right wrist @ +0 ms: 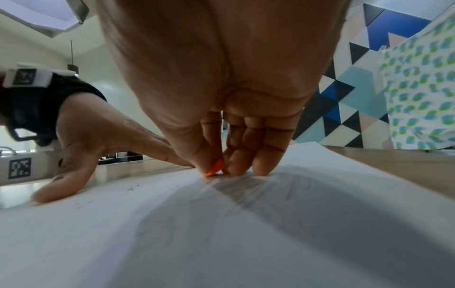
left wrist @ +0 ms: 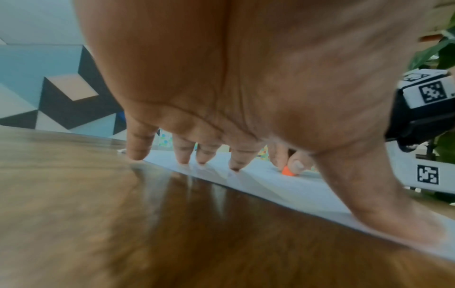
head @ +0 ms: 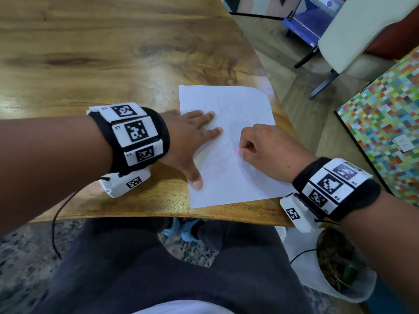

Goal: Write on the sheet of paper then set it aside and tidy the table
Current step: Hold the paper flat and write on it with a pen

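A white sheet of paper (head: 226,146) lies near the front right corner of the wooden table (head: 113,64), with faint marks on it. My left hand (head: 192,134) lies flat on the sheet's left side, fingers straight and spread, thumb pressing the left edge. My right hand (head: 256,146) rests on the sheet's middle right and pinches a small orange piece (head: 239,151) between thumb and fingers, its tip touching the paper. The same orange piece (right wrist: 214,168) shows in the right wrist view, and also as the orange piece (left wrist: 287,171) beyond my left fingers (left wrist: 184,154). What kind of writing tool it is I cannot tell.
The table's front edge (head: 158,217) runs just below the sheet, the right edge close beside it. A white pot with a plant (head: 337,268) stands on the floor at lower right. A chair (head: 353,35) and a colourful mosaic panel (head: 385,114) stand to the right.
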{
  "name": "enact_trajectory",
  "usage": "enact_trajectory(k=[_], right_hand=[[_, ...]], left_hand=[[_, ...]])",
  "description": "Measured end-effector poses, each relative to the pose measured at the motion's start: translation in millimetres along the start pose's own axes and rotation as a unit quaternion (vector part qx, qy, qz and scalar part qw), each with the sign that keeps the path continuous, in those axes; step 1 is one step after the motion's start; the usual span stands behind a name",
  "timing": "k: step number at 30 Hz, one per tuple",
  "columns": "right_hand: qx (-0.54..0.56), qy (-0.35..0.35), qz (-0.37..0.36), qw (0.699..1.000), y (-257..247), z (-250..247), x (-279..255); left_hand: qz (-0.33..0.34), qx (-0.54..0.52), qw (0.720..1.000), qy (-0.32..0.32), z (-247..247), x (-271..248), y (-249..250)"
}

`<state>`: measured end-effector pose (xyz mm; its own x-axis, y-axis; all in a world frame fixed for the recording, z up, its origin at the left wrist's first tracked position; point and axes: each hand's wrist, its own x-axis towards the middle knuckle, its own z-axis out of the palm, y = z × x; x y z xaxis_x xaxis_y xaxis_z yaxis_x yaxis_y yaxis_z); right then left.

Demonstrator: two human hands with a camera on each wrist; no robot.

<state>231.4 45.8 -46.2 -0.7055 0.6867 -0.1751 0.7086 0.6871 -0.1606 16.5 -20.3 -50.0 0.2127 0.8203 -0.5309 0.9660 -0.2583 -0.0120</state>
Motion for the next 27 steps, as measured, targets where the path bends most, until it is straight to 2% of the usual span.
enact_trajectory(k=[3, 8, 13, 17, 19, 21, 24, 27], right_hand=[[0.012, -0.001, 0.005, 1.0, 0.1, -1.7, -0.6], [0.009, -0.001, -0.006, 1.0, -14.2, -4.2, -11.1], [-0.003, -0.056, -0.077, 0.995, -35.6, 3.8, -26.0], [-0.01, -0.014, 0.006, 1.0, -18.5, -1.9, -12.0], [-0.022, 0.009, 0.025, 0.999, -13.4, -3.6, -6.0], [-0.017, -0.01, -0.015, 1.0, -23.4, -2.2, -8.4], [-0.016, -0.065, -0.115, 0.991, -48.5, 3.2, -19.9], [-0.005, -0.057, -0.124, 0.991, -46.8, 2.5, -13.9]], left_hand=[[-0.018, -0.006, 1.0, 0.002, 4.4, -3.2, -3.7], [-0.007, -0.002, 1.0, 0.005, 5.7, -1.1, 10.9], [0.007, -0.002, 1.0, 0.015, 9.0, 3.2, 17.7], [-0.002, -0.005, 1.0, 0.009, 9.3, 1.8, 16.0], [-0.008, -0.005, 1.0, 0.012, 9.5, 1.9, 16.1], [-0.009, -0.006, 1.0, 0.016, 10.4, 2.3, 15.8], [-0.004, -0.003, 1.0, 0.013, 11.1, 2.8, 16.0], [-0.003, -0.006, 1.0, 0.011, 10.5, 2.4, 15.9]])
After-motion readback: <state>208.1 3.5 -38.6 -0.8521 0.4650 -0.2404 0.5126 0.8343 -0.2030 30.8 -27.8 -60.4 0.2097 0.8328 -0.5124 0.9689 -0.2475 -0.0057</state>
